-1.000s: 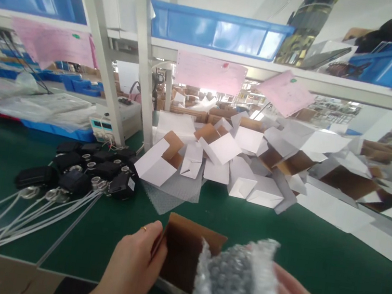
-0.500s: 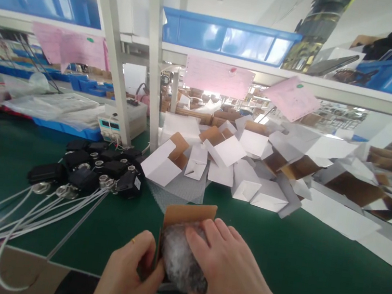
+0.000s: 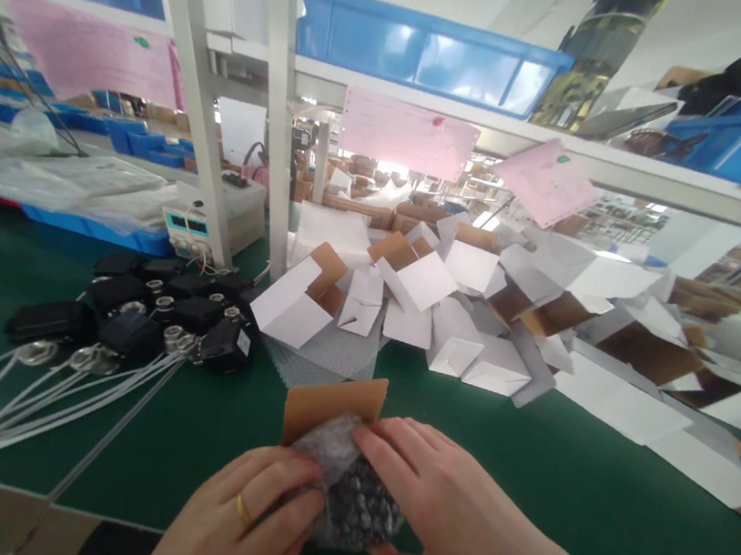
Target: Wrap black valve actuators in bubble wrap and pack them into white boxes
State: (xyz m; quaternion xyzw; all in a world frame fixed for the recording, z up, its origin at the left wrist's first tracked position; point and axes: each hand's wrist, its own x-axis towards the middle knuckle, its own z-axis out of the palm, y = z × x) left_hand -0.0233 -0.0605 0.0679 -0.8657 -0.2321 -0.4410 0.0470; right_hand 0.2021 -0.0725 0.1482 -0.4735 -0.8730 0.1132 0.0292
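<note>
The bubble-wrapped bundle (image 3: 363, 502) sits low in the view, towards six o'clock, at the mouth of an open carton (image 3: 334, 401) whose brown flap stands up at the bundle's eleven o'clock. The right hand (image 3: 449, 500), at the bundle's three o'clock, is spread to the bundle's width and holds it, fingers over the upper side and thumb at the lower edge. The left hand (image 3: 244, 512) (the one with a gold-coloured ring (image 3: 242, 509)) lies at nine o'clock, its fingers bent against the bundle's near side. The hands cover most of the carton, so I cannot tell how deep the bundle sits, or whether the left fingers pinch it or the carton's wall.

From the bundle, a sheet of bubble wrap (image 3: 328, 354) lies flat on the green table (image 3: 490, 451) at eleven o'clock, partly under a heap of white boxes (image 3: 429, 277) stretching round to two. At ten o'clock, black devices (image 3: 128, 331) cluster, their white cables (image 3: 98, 395) trailing towards nine. A blue bin (image 3: 420, 50) stands on the shelf at twelve.
</note>
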